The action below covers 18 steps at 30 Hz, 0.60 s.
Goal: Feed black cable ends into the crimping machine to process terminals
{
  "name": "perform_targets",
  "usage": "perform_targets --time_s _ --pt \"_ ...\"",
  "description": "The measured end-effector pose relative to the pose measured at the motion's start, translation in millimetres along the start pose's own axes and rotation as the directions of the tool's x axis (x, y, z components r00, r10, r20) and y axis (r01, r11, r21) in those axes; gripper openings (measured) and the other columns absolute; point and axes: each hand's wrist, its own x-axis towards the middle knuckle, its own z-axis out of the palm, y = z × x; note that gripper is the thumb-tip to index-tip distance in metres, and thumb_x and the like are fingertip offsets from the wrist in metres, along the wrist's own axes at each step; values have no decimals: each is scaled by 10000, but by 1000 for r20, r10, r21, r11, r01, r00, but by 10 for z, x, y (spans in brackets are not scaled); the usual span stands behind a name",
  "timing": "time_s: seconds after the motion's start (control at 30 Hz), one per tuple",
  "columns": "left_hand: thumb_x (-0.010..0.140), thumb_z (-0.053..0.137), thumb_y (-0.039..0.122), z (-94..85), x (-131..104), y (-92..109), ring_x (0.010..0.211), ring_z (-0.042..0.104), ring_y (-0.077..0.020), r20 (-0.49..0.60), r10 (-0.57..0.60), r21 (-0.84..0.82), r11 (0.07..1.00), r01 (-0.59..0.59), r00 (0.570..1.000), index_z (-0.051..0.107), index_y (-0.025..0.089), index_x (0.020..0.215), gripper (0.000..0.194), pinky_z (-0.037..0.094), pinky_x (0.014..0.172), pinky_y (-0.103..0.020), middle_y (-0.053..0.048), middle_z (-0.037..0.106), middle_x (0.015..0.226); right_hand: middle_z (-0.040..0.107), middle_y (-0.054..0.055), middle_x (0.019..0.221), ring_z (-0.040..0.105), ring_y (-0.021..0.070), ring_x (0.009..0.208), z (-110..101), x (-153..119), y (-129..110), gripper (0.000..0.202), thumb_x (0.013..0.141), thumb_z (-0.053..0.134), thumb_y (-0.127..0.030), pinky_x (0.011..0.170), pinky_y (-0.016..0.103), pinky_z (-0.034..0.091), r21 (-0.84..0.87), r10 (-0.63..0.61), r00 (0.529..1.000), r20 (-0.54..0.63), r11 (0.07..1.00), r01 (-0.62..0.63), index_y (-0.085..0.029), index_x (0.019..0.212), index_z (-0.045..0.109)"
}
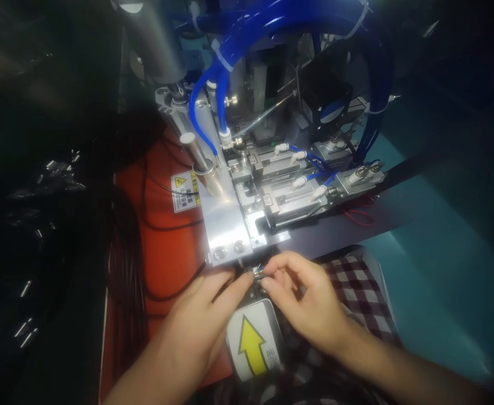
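Observation:
A small shiny metal part (257,272) lies at the front edge of the machine, between my two hands. My left hand (207,309) reaches in from the left, its thumb touching the part and its other fingers hidden under the metal plate (225,225). From the right, my right hand (304,292) pinches the part's right end between thumb and index finger, with the other fingers curled. Just below the fingertips is a white label with a yellow arrow (252,343). The part's exact shape is too small to tell.
Pneumatic cylinders (291,191) with blue hoses (272,22) stand beyond my hands. A metal post (196,152) rises at the left of the plate. Black cables (124,264) run along the orange surface (162,253). A checkered cloth (360,287) is at the right.

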Motion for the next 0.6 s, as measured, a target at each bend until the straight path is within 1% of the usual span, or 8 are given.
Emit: perform_targets --time_s 0.13,0.23,0.33,0.53,0.6 --pt "945 340 109 1 22 1 965 570 -147 -25 12 2 1000 -12 1000 533 221 1279 401 486 822 -203 -57 577 1098 491 -25 665 443 104 556 -6 63 -28 113 871 543 -156 519 235 384 -72 -83 996 -11 994 82 -173 767 582" --pt "939 350 99 -7 31 5 950 572 -145 -24 18 -21 1000 -19 1000 539 212 1276 403 488 809 -198 -59 581 1086 523 -13 692 478 120 601 -15 91 -40 122 890 515 -155 566 252 401 -101 -98 995 9 990 98 -174 784 572" --pt "939 354 101 -15 37 12 964 571 -148 -15 18 -29 999 -18 1000 545 209 1276 402 489 823 -201 -63 581 1102 545 -3 716 503 134 628 -10 95 -22 114 901 504 -175 586 265 415 -76 -71 997 20 994 72 -178 806 567" --pt "945 351 112 -28 32 19 980 567 -150 -6 16 -25 1000 -16 1000 539 212 1287 403 485 840 -202 -61 576 1123 560 11 724 525 155 650 15 99 13 118 900 510 -230 586 276 433 13 40 999 33 999 -41 -180 809 565" --pt "946 355 114 -26 19 12 998 560 -150 3 17 -24 1000 -16 1000 530 210 1296 403 478 856 -202 -62 566 1135 556 10 715 523 157 644 20 107 3 124 899 510 -241 581 277 433 27 60 997 43 998 -61 -180 805 563"
